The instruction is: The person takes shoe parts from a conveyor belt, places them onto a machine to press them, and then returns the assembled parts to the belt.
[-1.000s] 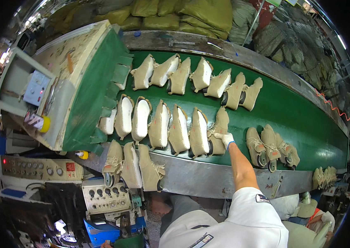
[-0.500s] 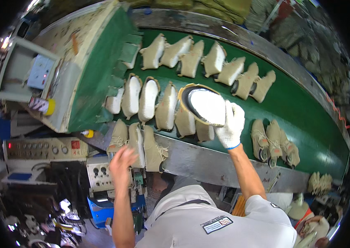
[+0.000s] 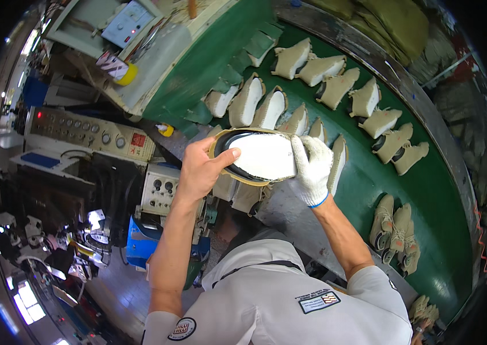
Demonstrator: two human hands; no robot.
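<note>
A green conveyor belt [image 3: 427,190] is seen curving away beyond and to the right of the hands, loaded with rows of tan shoes [image 3: 335,86], some turned sole-up. To the left of the hands, a grey control panel [image 3: 85,132] with knobs and a smaller box of dials [image 3: 160,187] are set below a metal surface [image 3: 289,213]. A single shoe [image 3: 261,155] is held sole-up between both hands, its long axis running from one hand to the other (toe and heel cannot be told apart). The bare left hand [image 3: 200,169] is clamped on one end, the white-gloved right hand [image 3: 312,167] on the other, above the belt's near edge.
</note>
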